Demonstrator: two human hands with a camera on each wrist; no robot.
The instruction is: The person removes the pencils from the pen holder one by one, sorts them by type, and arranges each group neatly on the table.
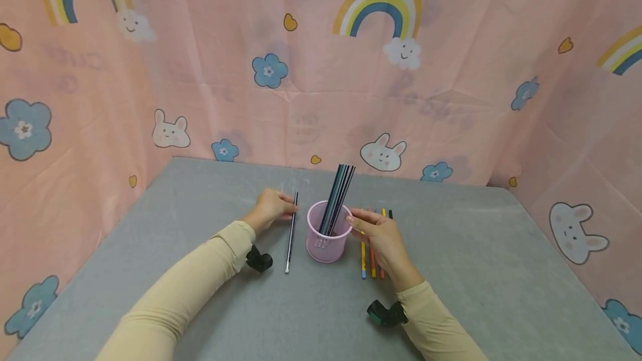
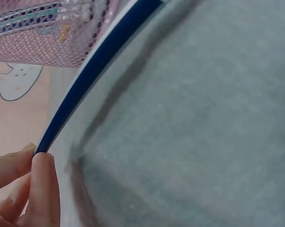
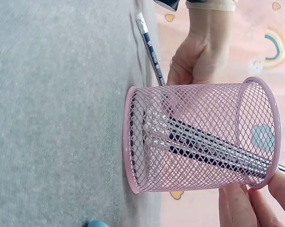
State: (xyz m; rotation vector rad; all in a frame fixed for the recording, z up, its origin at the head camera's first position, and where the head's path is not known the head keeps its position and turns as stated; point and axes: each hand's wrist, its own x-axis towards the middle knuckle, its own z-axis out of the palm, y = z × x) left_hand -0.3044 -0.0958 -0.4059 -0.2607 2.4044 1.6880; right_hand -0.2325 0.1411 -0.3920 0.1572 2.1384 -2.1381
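Observation:
My left hand [image 1: 271, 209] pinches a dark blue pencil [image 1: 291, 241] near its far end, between thumb and fingers. That pencil slants just left of the cup, its white eraser end toward me and low over the table. A pink mesh pencil cup [image 1: 326, 250] stands upright in the middle, with several dark pencils [image 1: 337, 199] leaning to the right inside it. The right hand [image 1: 381, 238] holds the cup's rim from the right, thumb and fingers about the edge. In the right wrist view, white eraser ends [image 3: 156, 128] show through the mesh near the cup's bottom.
Several pencils with yellow, orange and black bodies [image 1: 363, 263] lie right of the cup, partly hidden under the right hand. The grey table [image 1: 210, 194] meets a pink printed cloth [image 1: 321, 116] behind it. Black wrist devices [image 1: 259, 259] sit at both cuffs.

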